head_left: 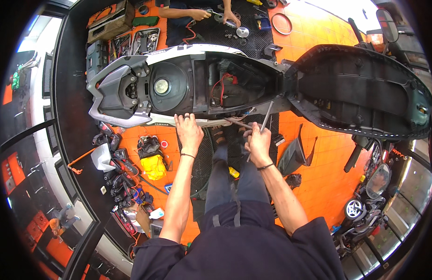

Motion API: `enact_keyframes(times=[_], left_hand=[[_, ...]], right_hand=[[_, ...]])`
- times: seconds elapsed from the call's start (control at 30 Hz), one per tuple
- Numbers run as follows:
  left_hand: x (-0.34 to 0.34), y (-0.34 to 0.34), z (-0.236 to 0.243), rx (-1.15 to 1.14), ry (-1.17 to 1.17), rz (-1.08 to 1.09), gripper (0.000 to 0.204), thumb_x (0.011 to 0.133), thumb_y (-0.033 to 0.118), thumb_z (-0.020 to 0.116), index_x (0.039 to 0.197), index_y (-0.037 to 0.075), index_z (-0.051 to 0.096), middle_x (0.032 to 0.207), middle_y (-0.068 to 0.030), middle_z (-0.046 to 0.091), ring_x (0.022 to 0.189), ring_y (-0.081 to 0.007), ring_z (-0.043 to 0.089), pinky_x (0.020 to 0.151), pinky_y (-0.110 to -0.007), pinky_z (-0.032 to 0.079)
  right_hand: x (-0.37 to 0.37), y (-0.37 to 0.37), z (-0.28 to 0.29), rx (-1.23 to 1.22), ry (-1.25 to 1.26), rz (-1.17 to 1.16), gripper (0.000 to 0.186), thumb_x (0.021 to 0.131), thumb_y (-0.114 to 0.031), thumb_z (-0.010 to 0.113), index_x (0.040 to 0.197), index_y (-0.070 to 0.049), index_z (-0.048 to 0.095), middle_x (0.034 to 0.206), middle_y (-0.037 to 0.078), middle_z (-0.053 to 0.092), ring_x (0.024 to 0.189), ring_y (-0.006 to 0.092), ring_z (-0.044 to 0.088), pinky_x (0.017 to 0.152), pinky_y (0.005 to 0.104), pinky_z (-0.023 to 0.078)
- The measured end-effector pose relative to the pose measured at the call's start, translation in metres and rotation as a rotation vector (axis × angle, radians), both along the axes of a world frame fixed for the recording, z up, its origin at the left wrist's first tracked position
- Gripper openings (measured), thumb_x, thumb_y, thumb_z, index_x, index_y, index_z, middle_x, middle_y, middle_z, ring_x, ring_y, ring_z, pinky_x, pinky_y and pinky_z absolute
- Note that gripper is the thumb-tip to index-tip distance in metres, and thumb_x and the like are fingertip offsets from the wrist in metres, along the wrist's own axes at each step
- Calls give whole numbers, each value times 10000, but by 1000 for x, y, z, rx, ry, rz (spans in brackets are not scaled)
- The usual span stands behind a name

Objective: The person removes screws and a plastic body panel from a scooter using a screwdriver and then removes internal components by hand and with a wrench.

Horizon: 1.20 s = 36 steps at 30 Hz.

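A white and grey scooter body (113,91) lies across my view with its underseat bay (239,88) exposed, red wires (223,84) inside. The black seat (356,88) is flipped up to the right. My left hand (188,133) rests fingertips on the white lower side panel, fingers apart and holding nothing. My right hand (258,142) grips a T-shaped metal wrench (267,114) at that panel's edge, just right of my left hand; one bar slants upward right, another reaches left to the body. The far end of that left bar is hard to make out.
A co-worker's hands (230,16) handle metal parts on a black mat beyond the scooter. A toolbox (146,41) is at upper left. A yellow bag (153,165), removed parts (118,177) and a dark panel (293,154) lie on the orange floor. Another scooter (365,200) stands lower right.
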<state>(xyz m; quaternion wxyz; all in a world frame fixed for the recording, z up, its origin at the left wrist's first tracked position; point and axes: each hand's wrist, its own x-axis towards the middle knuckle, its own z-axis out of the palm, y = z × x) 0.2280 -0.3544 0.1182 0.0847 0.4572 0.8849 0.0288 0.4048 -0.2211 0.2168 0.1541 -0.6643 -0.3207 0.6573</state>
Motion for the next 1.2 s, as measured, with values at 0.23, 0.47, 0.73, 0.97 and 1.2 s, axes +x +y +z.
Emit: enact_keyframes(times=[0.23,0.47,0.73,0.97,1.2], left_hand=[[-2,1,-8,29,70,-73,459,724,220,699,1101,-16,584,1107,-178,589,1136,-351,512,1139,-536,279],[22,99,88,219,-13,-181,449,786,173,653,1186,-6,554,1096,-201,629,1141,-363,561,1041,-531,401],[18,193,140,-54,-189,-1519,519,712,257,685,1191,64,629,1254,-151,598,1311,-313,463,1173,-474,274],[3,221,144,59,-175,-1730,645,695,650,684,966,64,708,1013,-152,660,1129,-312,552,1143,-478,304],[33,232,134,-62,-312,-1847,641,664,677,707,777,47,729,806,-150,696,900,-340,647,851,-420,500]], right_hand=[[-15,-1,-31,311,-283,255,273,1001,-204,513,955,56,582,619,127,604,494,183,567,415,343,414],[-20,-7,3,641,-608,330,286,894,-188,606,1007,51,498,767,303,643,754,472,651,669,550,524],[-20,-12,2,683,-385,296,385,813,-180,695,1041,62,500,842,303,654,813,474,652,702,538,526],[-18,-36,27,663,-502,372,367,843,-248,681,1010,33,515,791,275,662,782,466,661,700,537,532],[-5,-41,12,617,-494,349,351,829,-223,689,1007,41,540,833,293,667,820,477,657,735,542,527]])
